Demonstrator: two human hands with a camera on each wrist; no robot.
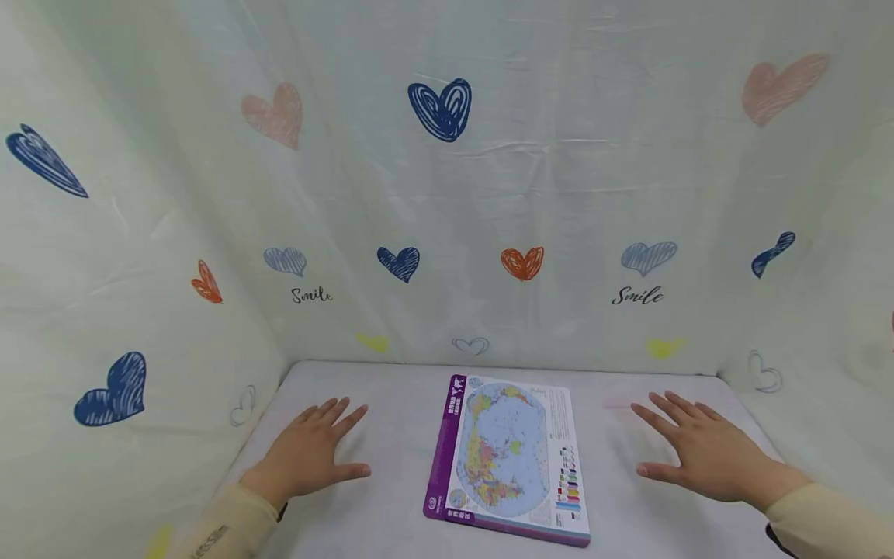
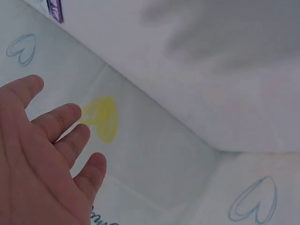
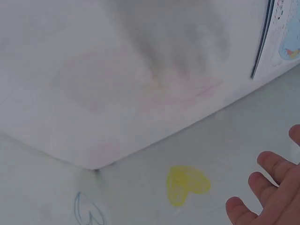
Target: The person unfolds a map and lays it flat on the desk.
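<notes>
A world map puzzle board (image 1: 513, 450) with a purple border lies flat on the white table, its printed side up and turned sideways. To its left, apart from it, my left hand (image 1: 310, 450) is held over the table with fingers spread and nothing in them. On the other side my right hand (image 1: 705, 450) is likewise spread, holding nothing. In the left wrist view the left hand (image 2: 47, 154) shows its loosely extended fingers, and only a purple corner of the board (image 2: 55, 10) appears. The right wrist view catches the right fingertips (image 3: 269, 164) and the board's edge (image 3: 281, 37).
The white tabletop (image 1: 391, 404) is bordered at the back and sides by a pale curtain (image 1: 447, 194) printed with hearts and the word Smile. A faint pink mark (image 3: 201, 91) shows on the table near the right hand.
</notes>
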